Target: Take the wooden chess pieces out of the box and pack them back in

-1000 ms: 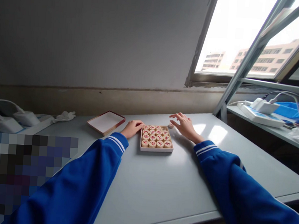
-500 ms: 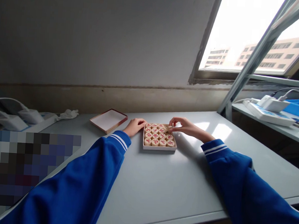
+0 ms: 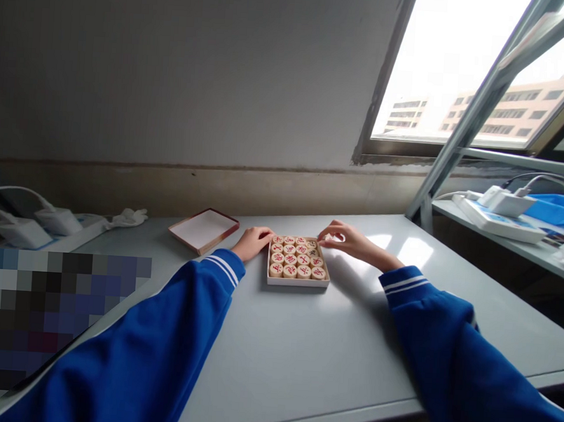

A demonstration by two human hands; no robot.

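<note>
A shallow white box (image 3: 297, 281) on the grey table holds rows of round wooden game pieces (image 3: 292, 260), most with red characters and one (image 3: 314, 252) with a dark mark. My left hand (image 3: 251, 241) rests curled against the box's far left corner, fingertips touching its edge. At the far right corner, my right hand (image 3: 347, 240) has its fingers bent in a loose pinch just above the rim. What lies between those fingertips is too small to make out. Both arms wear blue sleeves with white cuff stripes.
The box's lid (image 3: 203, 229) lies upturned to the left of the box. White chargers and cables (image 3: 47, 221) sit at the far left. A side shelf (image 3: 501, 225) at right carries a power strip and blue items. A wall and a window frame stand behind the table (image 3: 302, 352).
My right hand reached for a loose piece beside the box's far right corner, carried it over the box, and now sits at that corner. The left hand stayed at the box's edge.
</note>
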